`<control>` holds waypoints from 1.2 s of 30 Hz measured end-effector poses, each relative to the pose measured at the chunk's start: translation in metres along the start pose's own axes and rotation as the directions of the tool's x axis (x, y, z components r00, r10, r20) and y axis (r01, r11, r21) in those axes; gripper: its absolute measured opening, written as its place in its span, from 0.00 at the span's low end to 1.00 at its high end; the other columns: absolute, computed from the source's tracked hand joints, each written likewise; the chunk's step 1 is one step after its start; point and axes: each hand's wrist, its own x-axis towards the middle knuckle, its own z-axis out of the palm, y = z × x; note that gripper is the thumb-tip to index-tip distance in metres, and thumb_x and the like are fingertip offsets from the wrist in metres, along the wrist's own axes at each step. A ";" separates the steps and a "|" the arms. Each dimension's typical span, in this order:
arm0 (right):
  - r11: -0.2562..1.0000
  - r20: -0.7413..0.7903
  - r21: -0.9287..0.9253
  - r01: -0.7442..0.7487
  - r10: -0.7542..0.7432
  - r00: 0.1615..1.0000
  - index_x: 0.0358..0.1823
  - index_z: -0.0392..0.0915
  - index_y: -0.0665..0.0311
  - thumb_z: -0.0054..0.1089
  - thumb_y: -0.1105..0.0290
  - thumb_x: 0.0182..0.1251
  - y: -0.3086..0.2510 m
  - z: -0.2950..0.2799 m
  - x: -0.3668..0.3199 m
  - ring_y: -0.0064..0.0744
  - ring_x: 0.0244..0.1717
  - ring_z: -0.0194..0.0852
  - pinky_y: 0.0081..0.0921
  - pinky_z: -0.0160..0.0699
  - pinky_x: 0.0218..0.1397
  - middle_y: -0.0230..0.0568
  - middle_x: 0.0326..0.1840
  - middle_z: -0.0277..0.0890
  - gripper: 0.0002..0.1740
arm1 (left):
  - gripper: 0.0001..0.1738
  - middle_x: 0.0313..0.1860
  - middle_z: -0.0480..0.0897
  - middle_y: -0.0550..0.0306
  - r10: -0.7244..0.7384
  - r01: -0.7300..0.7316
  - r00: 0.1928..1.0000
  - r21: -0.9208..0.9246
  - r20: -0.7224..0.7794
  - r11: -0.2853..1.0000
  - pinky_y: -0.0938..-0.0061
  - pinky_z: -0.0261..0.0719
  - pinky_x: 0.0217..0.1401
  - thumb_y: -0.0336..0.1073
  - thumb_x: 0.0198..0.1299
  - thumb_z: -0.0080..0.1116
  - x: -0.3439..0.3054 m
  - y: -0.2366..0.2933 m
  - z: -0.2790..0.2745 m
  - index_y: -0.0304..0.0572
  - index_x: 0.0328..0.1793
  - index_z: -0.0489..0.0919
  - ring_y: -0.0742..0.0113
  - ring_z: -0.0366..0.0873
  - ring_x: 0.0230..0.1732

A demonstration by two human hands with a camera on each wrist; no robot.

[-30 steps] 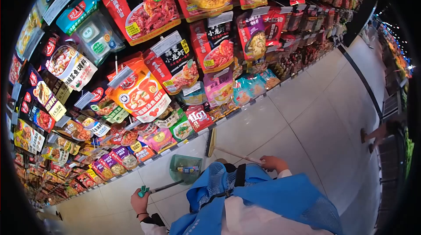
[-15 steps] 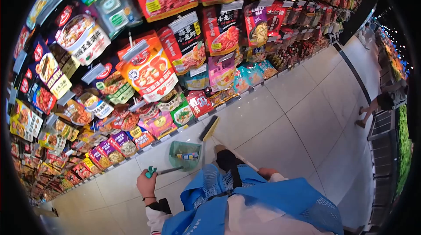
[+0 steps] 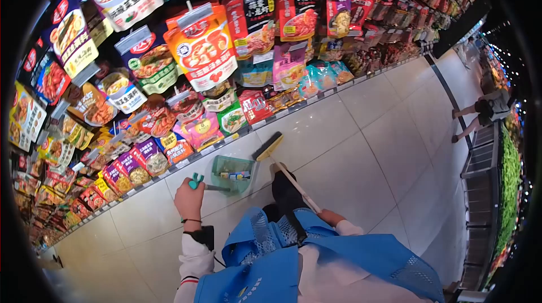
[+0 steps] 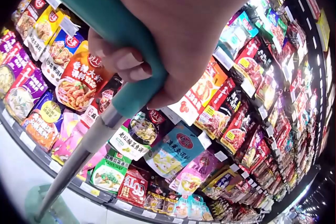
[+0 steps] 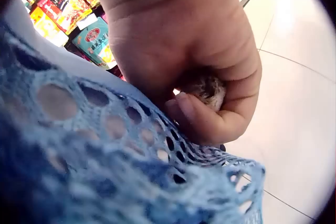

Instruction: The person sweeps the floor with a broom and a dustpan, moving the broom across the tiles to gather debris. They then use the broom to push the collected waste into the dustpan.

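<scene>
My left hand (image 3: 189, 200) grips the teal handle (image 4: 113, 50) of a green dustpan (image 3: 231, 174) that rests on the tiled floor by the shelf base, with small bits of litter inside. My right hand (image 3: 333, 218) is wrapped round the wooden stick (image 3: 293, 183) of a broom, held close against my blue mesh vest. The broom head (image 3: 267, 146) lies on the floor just right of the dustpan. In the right wrist view my fingers (image 5: 210, 119) curl tightly round the stick's end. A dark shoe (image 3: 282, 187) stands between dustpan and broom stick.
A tall shop rack (image 3: 186, 66) of hanging sauce and seasoning packets fills the left and top. The pale tiled aisle (image 3: 384, 133) runs off to the right. A person (image 3: 485, 112) walks at the far right beside a rack of greens (image 3: 508, 190).
The broom head has swung from upright near the shelf base to lie beside the dustpan. My left hand and the dustpan shifted slightly up and right. The distant person has walked further along.
</scene>
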 end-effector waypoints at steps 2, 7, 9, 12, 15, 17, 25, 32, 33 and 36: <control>1.000 0.019 -0.003 -0.007 0.007 1.000 0.54 0.73 0.70 0.46 0.53 0.62 0.002 0.009 0.003 0.46 0.46 0.76 0.35 0.70 0.51 0.53 0.46 0.77 0.28 | 0.19 0.27 0.81 0.46 -0.001 0.001 1.000 0.012 0.010 1.000 0.57 0.77 0.34 0.51 0.44 0.60 0.000 -0.002 -0.001 0.46 0.36 0.80 0.45 0.80 0.32; 0.998 0.069 -0.023 -0.057 0.058 0.996 0.58 0.71 0.69 0.49 0.49 0.62 -0.005 0.000 -0.008 0.46 0.49 0.75 0.33 0.69 0.52 0.54 0.50 0.76 0.32 | 0.19 0.26 0.81 0.47 -0.004 0.004 1.000 0.000 -0.001 1.000 0.58 0.77 0.33 0.51 0.43 0.61 0.001 -0.001 -0.003 0.46 0.34 0.79 0.46 0.80 0.31; 0.992 0.105 0.041 -0.116 0.111 0.988 0.58 0.71 0.68 0.49 0.47 0.61 -0.013 -0.008 -0.026 0.43 0.49 0.75 0.32 0.69 0.52 0.51 0.50 0.76 0.33 | 0.19 0.26 0.81 0.47 0.008 -0.008 1.000 0.003 -0.027 1.000 0.58 0.77 0.33 0.51 0.43 0.61 0.000 -0.002 -0.003 0.46 0.34 0.79 0.46 0.80 0.31; 0.989 0.134 0.026 -0.143 0.139 0.981 0.57 0.73 0.65 0.53 0.47 0.60 -0.006 -0.020 -0.015 0.38 0.48 0.76 0.30 0.70 0.50 0.47 0.50 0.77 0.33 | 0.19 0.26 0.81 0.47 0.001 -0.001 1.000 0.011 -0.030 1.000 0.59 0.77 0.33 0.51 0.42 0.61 0.002 -0.005 -0.002 0.46 0.35 0.80 0.46 0.80 0.31; 0.972 0.171 0.099 -0.215 0.196 0.966 0.55 0.75 0.62 0.59 0.50 0.57 -0.002 -0.040 0.001 0.33 0.47 0.76 0.29 0.71 0.48 0.43 0.49 0.78 0.30 | 0.19 0.26 0.82 0.46 -0.024 0.025 1.000 0.021 -0.015 0.999 0.59 0.78 0.34 0.51 0.41 0.62 0.005 -0.002 -0.002 0.47 0.36 0.81 0.46 0.80 0.31; 0.957 0.176 0.158 -0.242 0.214 0.961 0.54 0.77 0.61 0.62 0.52 0.56 -0.004 -0.053 -0.004 0.30 0.46 0.77 0.29 0.72 0.47 0.42 0.48 0.78 0.28 | 0.19 0.26 0.82 0.46 -0.062 0.062 0.998 0.030 -0.002 0.998 0.59 0.78 0.35 0.51 0.41 0.62 0.005 0.002 -0.006 0.47 0.36 0.81 0.47 0.80 0.31; 0.944 0.127 -0.330 -0.017 0.062 0.990 0.52 0.79 0.57 0.63 0.55 0.55 0.023 -0.098 0.064 0.32 0.54 0.73 0.28 0.67 0.57 0.38 0.50 0.78 0.24 | 0.20 0.25 0.81 0.47 -0.073 0.074 0.997 0.033 -0.027 0.997 0.59 0.78 0.34 0.51 0.39 0.63 0.012 0.006 -0.004 0.47 0.35 0.81 0.47 0.80 0.31; 0.825 0.123 -0.554 0.112 -0.052 0.991 0.52 0.78 0.54 0.60 0.58 0.57 0.031 -0.133 0.099 0.35 0.59 0.69 0.30 0.63 0.62 0.39 0.53 0.77 0.22 | 0.19 0.25 0.81 0.48 -0.067 0.068 0.998 0.039 -0.022 0.997 0.59 0.77 0.33 0.51 0.39 0.63 0.009 0.001 -0.003 0.49 0.35 0.82 0.48 0.79 0.30; 0.823 0.125 -0.556 0.116 -0.056 0.991 0.52 0.78 0.54 0.60 0.58 0.57 0.031 -0.136 0.099 0.35 0.59 0.70 0.30 0.63 0.62 0.40 0.53 0.76 0.21 | 0.20 0.25 0.81 0.48 -0.075 0.076 0.997 0.039 -0.026 0.996 0.59 0.77 0.33 0.51 0.38 0.63 0.006 0.001 -0.001 0.49 0.35 0.82 0.48 0.79 0.30; 0.817 0.130 -0.560 0.133 -0.072 0.989 0.52 0.78 0.55 0.59 0.58 0.57 0.029 -0.137 0.104 0.36 0.59 0.70 0.31 0.64 0.61 0.40 0.53 0.76 0.21 | 0.20 0.26 0.82 0.49 -0.088 0.089 0.995 0.044 -0.038 0.995 0.59 0.77 0.33 0.51 0.38 0.64 0.005 0.002 0.000 0.49 0.35 0.82 0.48 0.80 0.31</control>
